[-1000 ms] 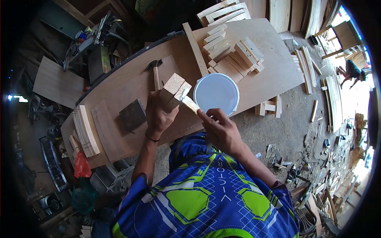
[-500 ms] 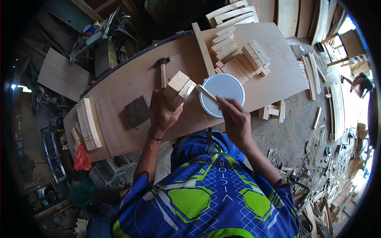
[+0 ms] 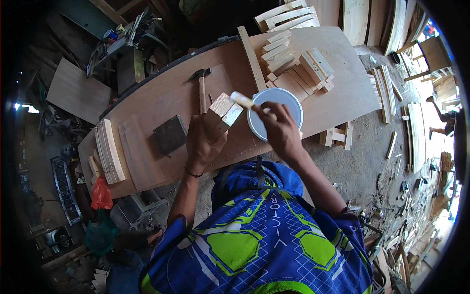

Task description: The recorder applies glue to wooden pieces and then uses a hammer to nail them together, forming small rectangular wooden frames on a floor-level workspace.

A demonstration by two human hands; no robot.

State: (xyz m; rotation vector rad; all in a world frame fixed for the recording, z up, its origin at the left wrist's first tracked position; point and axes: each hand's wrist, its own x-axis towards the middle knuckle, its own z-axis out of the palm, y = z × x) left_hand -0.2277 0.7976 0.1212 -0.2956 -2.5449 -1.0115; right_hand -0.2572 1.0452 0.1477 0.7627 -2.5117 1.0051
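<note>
In my left hand (image 3: 200, 147) is a short wooden block (image 3: 219, 110), held up over the table with its fingers wrapped round it. One face of the block shines with a wet, whitish coat. My right hand (image 3: 280, 131) grips a flat paintbrush (image 3: 246, 102) by its handle, and the whitened bristles are at the block's upper right edge. I cannot tell if they touch it. Below the brush and right hand stands a round white tub (image 3: 290, 101); whether its pale surface is a lid or its contents is unclear.
On the wooden table (image 3: 161, 83) lie a hammer (image 3: 202, 90), a dark square block (image 3: 169, 136) and a wooden bar (image 3: 251, 59). Cut wood pieces (image 3: 313, 68) are stacked at the far right. Slats (image 3: 108, 152) and a red bag (image 3: 101, 192) are at the left edge. Scraps litter the floor.
The paintbrush has swung up and away to the block's upper right, its white bristles now in view. My right hand has shifted slightly left and turned; the left hand still holds the block.
</note>
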